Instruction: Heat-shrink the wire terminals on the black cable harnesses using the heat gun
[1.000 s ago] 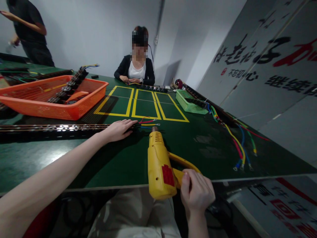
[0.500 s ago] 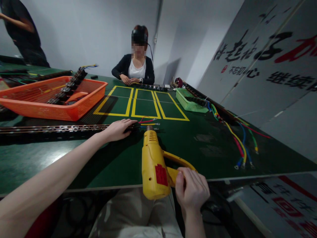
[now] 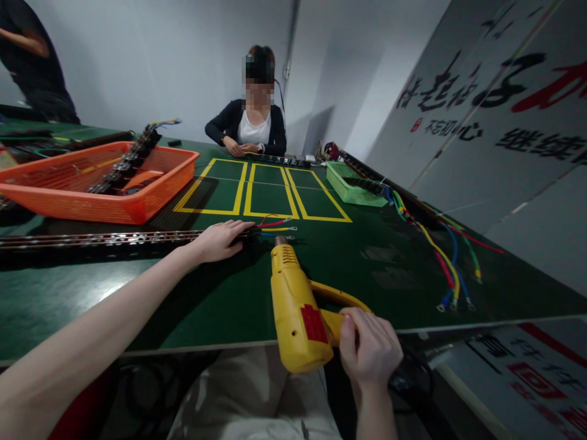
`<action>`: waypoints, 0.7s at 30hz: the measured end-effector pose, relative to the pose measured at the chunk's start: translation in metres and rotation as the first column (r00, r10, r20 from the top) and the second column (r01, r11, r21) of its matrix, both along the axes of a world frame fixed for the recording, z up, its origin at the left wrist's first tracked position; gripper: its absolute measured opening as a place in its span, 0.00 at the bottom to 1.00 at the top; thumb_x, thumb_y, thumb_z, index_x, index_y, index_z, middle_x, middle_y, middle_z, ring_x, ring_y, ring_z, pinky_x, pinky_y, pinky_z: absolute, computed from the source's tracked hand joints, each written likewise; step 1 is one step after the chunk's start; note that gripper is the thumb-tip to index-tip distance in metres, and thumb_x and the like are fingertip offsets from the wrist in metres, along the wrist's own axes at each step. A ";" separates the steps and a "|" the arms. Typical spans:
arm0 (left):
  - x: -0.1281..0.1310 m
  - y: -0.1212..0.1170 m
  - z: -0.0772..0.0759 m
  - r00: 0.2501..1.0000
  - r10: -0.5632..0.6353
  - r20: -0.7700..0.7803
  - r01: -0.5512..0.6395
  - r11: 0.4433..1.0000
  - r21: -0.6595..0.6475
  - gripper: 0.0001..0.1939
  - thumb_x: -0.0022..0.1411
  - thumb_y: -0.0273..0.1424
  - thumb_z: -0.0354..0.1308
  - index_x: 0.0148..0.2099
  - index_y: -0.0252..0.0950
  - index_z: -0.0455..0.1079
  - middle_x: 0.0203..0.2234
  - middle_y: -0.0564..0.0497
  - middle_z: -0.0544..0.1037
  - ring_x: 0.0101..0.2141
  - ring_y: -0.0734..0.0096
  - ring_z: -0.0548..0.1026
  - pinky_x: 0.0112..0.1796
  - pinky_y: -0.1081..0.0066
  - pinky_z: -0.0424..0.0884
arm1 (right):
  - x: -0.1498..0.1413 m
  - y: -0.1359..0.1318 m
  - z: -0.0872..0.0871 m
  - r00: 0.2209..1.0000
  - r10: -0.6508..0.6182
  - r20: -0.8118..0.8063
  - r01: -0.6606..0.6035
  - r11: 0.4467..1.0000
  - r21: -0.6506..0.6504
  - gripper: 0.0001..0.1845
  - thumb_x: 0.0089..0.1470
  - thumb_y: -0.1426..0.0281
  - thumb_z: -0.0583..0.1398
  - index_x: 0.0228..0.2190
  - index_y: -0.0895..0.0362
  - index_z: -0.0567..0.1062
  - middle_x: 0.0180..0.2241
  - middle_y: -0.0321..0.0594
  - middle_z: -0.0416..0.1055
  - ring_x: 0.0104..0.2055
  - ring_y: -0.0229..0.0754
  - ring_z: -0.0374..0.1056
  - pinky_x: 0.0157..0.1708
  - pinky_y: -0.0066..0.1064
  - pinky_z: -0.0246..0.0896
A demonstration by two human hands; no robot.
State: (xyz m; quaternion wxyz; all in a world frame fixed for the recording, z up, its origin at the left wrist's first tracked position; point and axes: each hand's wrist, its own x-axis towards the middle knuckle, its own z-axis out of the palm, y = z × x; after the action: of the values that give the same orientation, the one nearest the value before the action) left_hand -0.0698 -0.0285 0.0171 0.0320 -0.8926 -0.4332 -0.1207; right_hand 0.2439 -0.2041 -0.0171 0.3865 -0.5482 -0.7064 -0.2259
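Note:
My right hand (image 3: 372,348) is wrapped round the handle of a yellow heat gun (image 3: 298,311) with a red label. Its metal nozzle points away from me, close to the ends of several wires (image 3: 277,230) in red, yellow and blue with ring terminals. My left hand (image 3: 222,240) is closed over the black-covered base of that wire bundle, thumb on the near side; part of its grip is hidden. The wires come from the right end of a long dark strip (image 3: 114,239) with metal links, which lies along the table to the left.
An orange basket (image 3: 151,201) holding another strip stands at the left. At the right are a green basket (image 3: 355,192) and wires with ring terminals (image 3: 447,269) near the edge. Yellow tape rectangles (image 3: 270,215) mark the green table. Across it sits a person (image 3: 254,128).
The heat gun and my right hand have shifted right and slightly toward me, the nozzle swinging a little off the wires. My left hand stays in place on the bundle.

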 end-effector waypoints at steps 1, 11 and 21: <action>0.000 0.000 0.000 1.000 -0.002 -0.004 0.002 1.000 0.007 0.30 0.62 0.34 0.47 0.65 0.36 0.50 0.52 0.43 0.69 0.50 0.58 0.70 0.49 0.62 0.67 | 0.003 0.000 0.000 1.000 -0.003 0.004 0.003 1.000 0.003 0.14 0.60 0.69 0.48 0.28 0.56 0.70 0.25 0.36 0.73 0.28 0.36 0.67 0.34 0.30 0.54; 0.002 0.000 -0.001 0.999 0.028 -0.015 -0.028 0.999 0.025 0.26 0.66 0.38 0.43 0.64 0.37 0.51 0.52 0.43 0.69 0.49 0.59 0.70 0.48 0.62 0.67 | 0.025 0.002 0.001 0.995 -0.065 0.075 0.063 0.998 0.030 0.14 0.60 0.70 0.49 0.27 0.56 0.71 0.25 0.36 0.74 0.28 0.37 0.67 0.32 0.29 0.54; -0.001 0.006 -0.008 0.999 -0.021 0.031 0.020 1.000 0.020 0.26 0.67 0.37 0.44 0.64 0.35 0.52 0.52 0.41 0.69 0.49 0.58 0.70 0.49 0.62 0.67 | 0.002 -0.005 -0.002 0.994 -0.104 0.034 0.104 0.994 0.027 0.13 0.61 0.70 0.49 0.28 0.56 0.70 0.24 0.36 0.72 0.28 0.37 0.66 0.33 0.31 0.53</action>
State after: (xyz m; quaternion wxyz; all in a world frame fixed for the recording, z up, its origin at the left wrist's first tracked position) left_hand -0.0707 -0.0221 0.0095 0.0327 -0.8946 -0.4233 -0.1391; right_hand 0.2461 -0.2093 -0.0187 0.3686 -0.5754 -0.6807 -0.2641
